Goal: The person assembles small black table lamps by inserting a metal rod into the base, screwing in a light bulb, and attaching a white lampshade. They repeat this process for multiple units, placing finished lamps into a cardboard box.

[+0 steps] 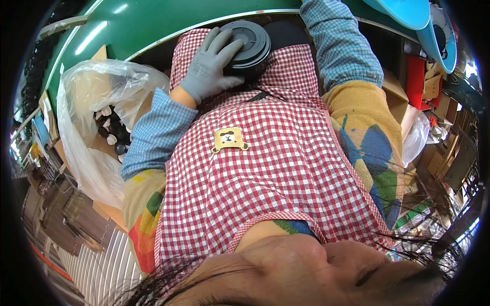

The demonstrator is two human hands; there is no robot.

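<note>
My left hand (210, 69), in a grey glove, is on a round black part (247, 48) that rests on my lap. It looks like plastic, with a ridged rim and a flat, ringed top. The fingers curve over its left edge, and the thumb lies along the near side. My right arm (347, 46), in a blue checked sleeve cover, stretches up past the top edge of the picture, so the right hand is out of sight. A red-and-white checked apron (255, 173) covers my body and lap.
A green worktable (153, 23) with a pale edge curves across the far side. On the left, a box lined with a clear plastic bag (81, 127) holds several small black and white pieces. Light-blue bins (408, 13) and a red box (416, 81) stand on the right.
</note>
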